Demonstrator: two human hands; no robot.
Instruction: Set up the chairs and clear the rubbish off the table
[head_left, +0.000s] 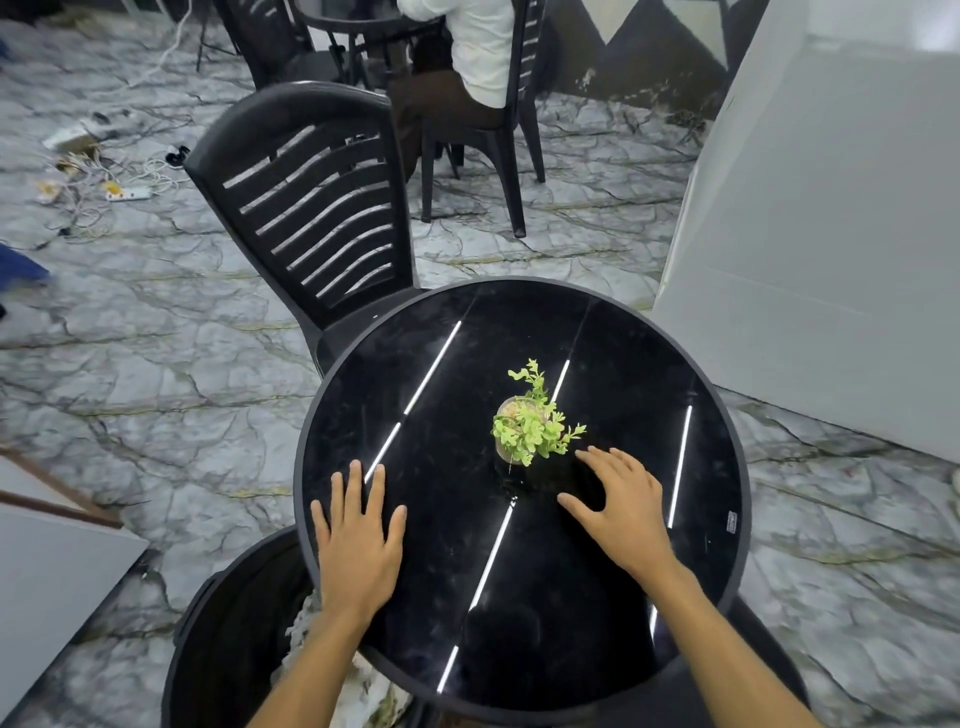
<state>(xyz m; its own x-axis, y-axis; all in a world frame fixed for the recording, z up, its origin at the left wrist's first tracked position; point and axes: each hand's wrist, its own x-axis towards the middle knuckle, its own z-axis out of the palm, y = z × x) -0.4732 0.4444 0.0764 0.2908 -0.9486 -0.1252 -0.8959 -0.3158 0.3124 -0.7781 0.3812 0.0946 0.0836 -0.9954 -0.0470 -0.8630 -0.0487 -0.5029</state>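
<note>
Both hands, left (358, 540) and right (623, 512), are spread flat and empty on the round black surface (441, 415); crumpled rubbish (332, 670) is seen in the bin (218, 649) (lower left), a chair (322, 208) pushed against the far edge.

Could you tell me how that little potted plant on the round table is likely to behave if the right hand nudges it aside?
The potted plant looks small and probably light, so it would likely slide easily on the glossy table. Its sprigs lean out past the pot, so a push high up may tip it. The right hand would do better pushing low.
</note>
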